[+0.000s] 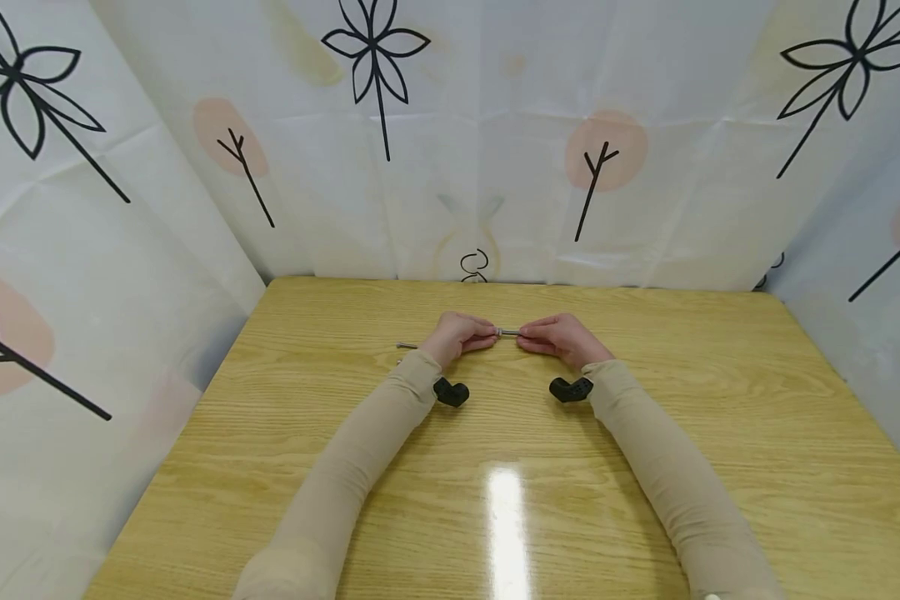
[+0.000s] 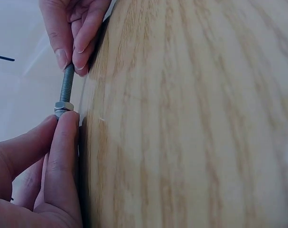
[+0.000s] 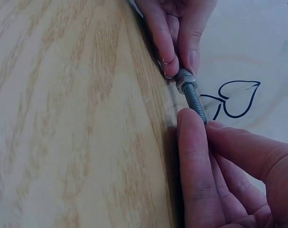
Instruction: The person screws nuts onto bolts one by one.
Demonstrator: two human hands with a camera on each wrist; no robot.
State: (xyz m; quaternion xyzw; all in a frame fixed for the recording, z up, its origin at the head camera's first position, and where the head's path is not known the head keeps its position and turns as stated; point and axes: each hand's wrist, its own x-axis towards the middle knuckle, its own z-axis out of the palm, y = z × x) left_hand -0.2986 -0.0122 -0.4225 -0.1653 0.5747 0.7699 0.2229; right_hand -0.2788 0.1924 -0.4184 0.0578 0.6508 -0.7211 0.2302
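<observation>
Both hands hold one grey metal bolt [image 1: 510, 332] level, close over the far part of the table. My left hand [image 1: 461, 333] pinches its left end between thumb and fingers. A hex nut [image 2: 64, 106] sits on the thread right at the left fingertips; beside it a rounded metal part [image 3: 183, 74] is partly hidden by them. My right hand [image 1: 562, 337] pinches the other, threaded end with thumb and forefinger. Between the two hands a short stretch of thread [image 3: 196, 103] shows.
A second bolt [image 1: 406, 345] lies on the wooden table [image 1: 330, 383] just left of my left wrist, partly covered by it. Black wrist mounts [image 1: 451, 392] jut inward from both sleeves. Behind the table's far edge hangs a patterned white curtain [image 1: 435, 208].
</observation>
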